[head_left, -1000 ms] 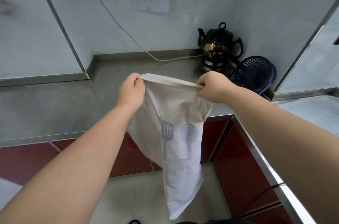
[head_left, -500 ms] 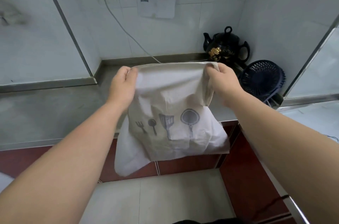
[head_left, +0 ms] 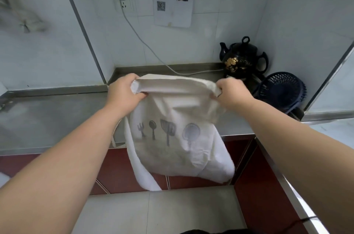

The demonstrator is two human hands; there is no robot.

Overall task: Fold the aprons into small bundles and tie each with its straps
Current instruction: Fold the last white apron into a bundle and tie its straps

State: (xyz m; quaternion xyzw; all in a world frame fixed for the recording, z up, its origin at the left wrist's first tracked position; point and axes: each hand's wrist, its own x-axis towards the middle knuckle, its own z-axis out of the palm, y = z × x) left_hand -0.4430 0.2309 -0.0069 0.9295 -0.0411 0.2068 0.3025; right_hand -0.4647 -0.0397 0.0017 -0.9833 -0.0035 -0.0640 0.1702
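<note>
**Head view.** The left hand [head_left: 124, 93] and the right hand [head_left: 232, 94] hold the cream cotton apron printed with grey kitchen utensils [head_left: 178, 138] by its upper edge, one at each end. The fingers of both are curled round bunched cloth and pinch it. The apron hangs in the air over the front edge of the brushed stainless-steel desk [head_left: 47, 118]. Its lower part hangs loose before the dark red cabinet fronts [head_left: 118, 168], above the pale tiled floor [head_left: 153, 212].

**Risks, as judged.**
- The lower hem hangs uneven, with one corner trailing at the left, so a fold made in the air may come out skewed and give a loose bundle.
- A thin white strap [head_left: 113, 139] loops down beside the left forearm and could be trapped inside the fold, leaving nothing to tie with.
- A slackened grip at either end would drop the cloth toward the floor.

**Surroundings.** A black glazed kettle with a gold flower [head_left: 241, 59] and a dark blue plastic fan [head_left: 281, 92] stand in the right rear corner, near the right hand. A white power cable [head_left: 145, 46] runs from the wall socket [head_left: 124, 3] across the desk behind the apron. Laying the cloth down toward the right would crowd these three.
</note>
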